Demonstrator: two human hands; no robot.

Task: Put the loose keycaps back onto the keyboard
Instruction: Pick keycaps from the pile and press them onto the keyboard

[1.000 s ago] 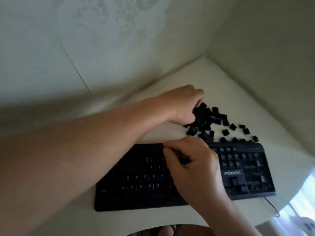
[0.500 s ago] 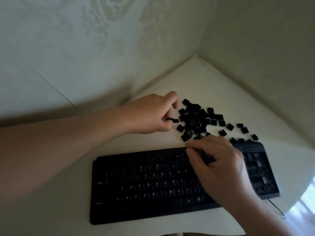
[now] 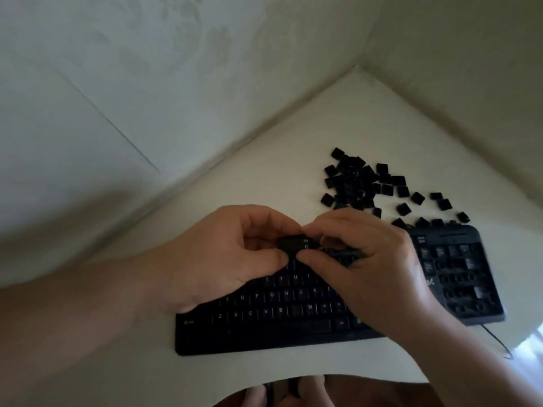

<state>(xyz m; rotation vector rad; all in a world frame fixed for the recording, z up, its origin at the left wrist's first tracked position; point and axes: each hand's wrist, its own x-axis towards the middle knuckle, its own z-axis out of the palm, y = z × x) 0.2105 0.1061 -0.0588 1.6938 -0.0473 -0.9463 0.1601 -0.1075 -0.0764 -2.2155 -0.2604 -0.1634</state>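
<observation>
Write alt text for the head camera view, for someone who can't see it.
Two hands, the left hand and right hand, meet over a black keyboard and pinch one black keycap between their fingertips. A pile of loose keycaps lies on the white table behind the keyboard, in a corner between two walls.

Top rows of the keyboard point(image 3: 264, 327) hidden under the left hand point(image 3: 223, 254) and right hand point(image 3: 361, 268), keypad legends blurred beyond reading, pinched keycap point(image 3: 293, 243) mostly covered by fingertips, cable point(image 3: 496, 339) right of the keyboard cut off at the frame's edge
</observation>
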